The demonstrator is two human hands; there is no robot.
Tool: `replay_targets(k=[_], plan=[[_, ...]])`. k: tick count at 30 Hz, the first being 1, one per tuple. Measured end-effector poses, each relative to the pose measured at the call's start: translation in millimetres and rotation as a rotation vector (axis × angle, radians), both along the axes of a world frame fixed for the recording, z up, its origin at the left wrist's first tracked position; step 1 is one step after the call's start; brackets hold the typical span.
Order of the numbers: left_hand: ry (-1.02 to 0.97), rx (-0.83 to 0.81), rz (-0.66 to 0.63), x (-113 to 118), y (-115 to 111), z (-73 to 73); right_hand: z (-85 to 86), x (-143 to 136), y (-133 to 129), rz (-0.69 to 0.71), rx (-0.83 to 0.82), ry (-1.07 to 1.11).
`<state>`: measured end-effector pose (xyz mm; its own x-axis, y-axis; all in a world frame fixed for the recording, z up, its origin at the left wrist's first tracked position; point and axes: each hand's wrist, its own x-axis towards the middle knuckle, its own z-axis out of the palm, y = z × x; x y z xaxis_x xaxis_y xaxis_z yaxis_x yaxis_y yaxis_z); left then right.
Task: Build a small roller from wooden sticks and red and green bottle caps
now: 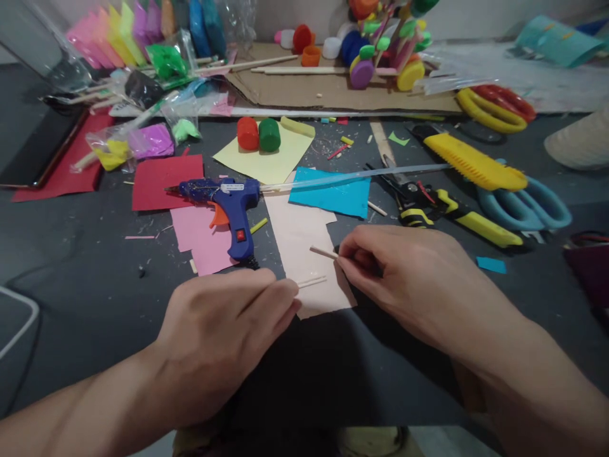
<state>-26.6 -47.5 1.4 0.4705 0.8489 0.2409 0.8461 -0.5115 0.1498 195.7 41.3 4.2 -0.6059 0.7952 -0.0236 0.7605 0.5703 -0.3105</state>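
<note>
My left hand (pixel 228 336) is closed, its fingertips pinching two thin sticks (pixel 313 281) that point right over the pale pink paper (pixel 304 235). Just to the right, my right hand (pixel 404 273) pinches a short, slightly thicker stick (pixel 323 252) that points left. The ends of the sticks are apart from each other. Beyond my left hand lies a blue glue gun (pixel 238 209) with an orange trigger, on red paper (pixel 166 181) and pink paper (pixel 202 238). A clear glue stick (pixel 356 176) runs from its back across blue paper (pixel 330 193).
Red (pixel 247 134) and green caps (pixel 269 135) stand on yellow paper (pixel 266 162). Pliers (pixel 409 197), a yellow cutter (pixel 471 158) and blue-handled scissors (pixel 533 203) lie at the right. Cardboard (pixel 285 92) with colourful caps, bagged clay (pixel 152 139) and a phone (pixel 40 143) are farther back.
</note>
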Motion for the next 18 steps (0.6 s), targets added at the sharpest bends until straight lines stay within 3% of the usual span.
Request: replay_targets(k=[6, 10, 14, 16, 18], plan=[[-0.13, 0.075, 0.086, -5.9, 4.2, 4.1, 12.3, 5.6, -0.1, 0.04, 0.047, 0.253], [-0.262, 0.029, 0.086, -3.9, 8.3, 6.3, 18.6, 0.2, -10.7, 0.117, -0.18, 0.418], [-0.376, -0.102, -0.055, 0.4, 9.1, 7.8, 20.9, -6.6, -22.2, 0.148, -0.382, 0.475], [-0.358, -0.088, -0.097, 1.1, 9.5, 7.9, 21.4, -8.7, -22.3, 0.085, -0.46, 0.519], [-0.347, -0.018, -0.061, 0.2, 10.4, 8.6, 21.4, -9.1, -18.1, -0.063, -0.593, 0.67]])
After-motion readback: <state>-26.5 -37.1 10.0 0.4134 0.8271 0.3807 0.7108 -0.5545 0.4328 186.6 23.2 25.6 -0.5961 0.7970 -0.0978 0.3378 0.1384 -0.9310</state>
